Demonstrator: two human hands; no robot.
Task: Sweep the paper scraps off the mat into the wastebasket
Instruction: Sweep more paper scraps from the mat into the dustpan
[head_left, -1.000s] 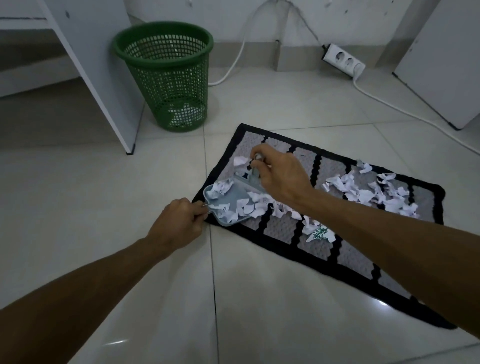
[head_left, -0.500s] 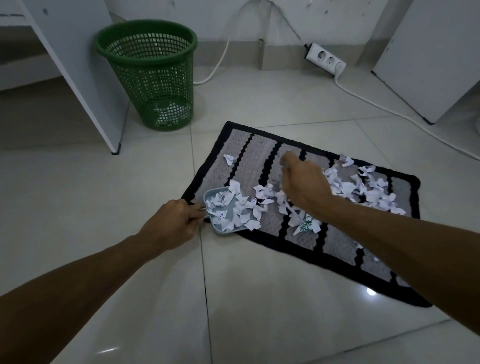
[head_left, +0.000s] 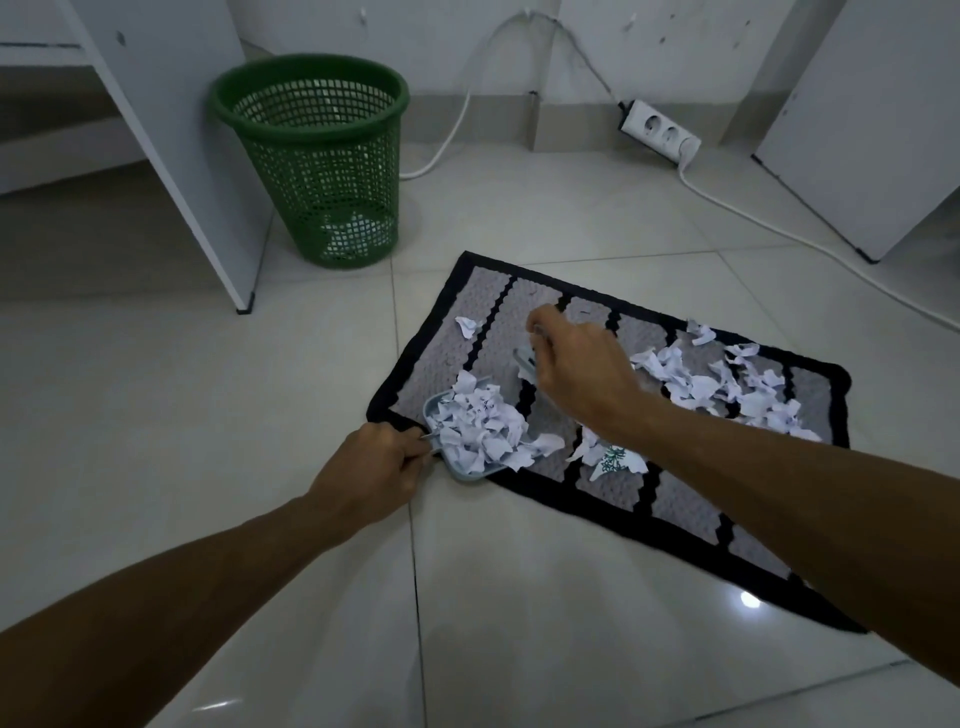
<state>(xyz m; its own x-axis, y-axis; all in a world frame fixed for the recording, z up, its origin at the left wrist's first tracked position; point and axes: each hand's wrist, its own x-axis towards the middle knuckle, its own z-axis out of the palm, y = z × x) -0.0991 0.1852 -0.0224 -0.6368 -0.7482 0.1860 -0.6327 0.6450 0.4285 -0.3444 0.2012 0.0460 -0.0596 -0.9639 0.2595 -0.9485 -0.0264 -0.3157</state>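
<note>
- While the left hand (head_left: 371, 467) curls tight round the handle of a small pale blue plastic dustpan (head_left: 467, 472) at the near-left corner of the mat, the pan sits heaped with torn white paper scraps (head_left: 480, 426)
- The grey woven mat with black stripes and border (head_left: 685, 512) lies askew on the glossy pale floor tiles (head_left: 519, 597)
- The right hand (head_left: 576, 369) hangs over the mat just beyond the pan, fingers wrapped round a small pale brush (head_left: 524, 361); the brush is blurred, so I cannot tell whether it touches the mat
- A loose spread of scraps (head_left: 717, 384) covers the mat's right half, a lone scrap (head_left: 466, 326) lies near the far-left corner, and a green-printed piece (head_left: 615, 460) sits beside the right forearm
- The round green plastic mesh wastebasket (head_left: 311, 156) stands upright on the tiles, well apart from the mat, just beside a white furniture panel (head_left: 171, 130); white scraps show through its mesh at the bottom
- A white power strip (head_left: 660, 130) lies by the wall
</note>
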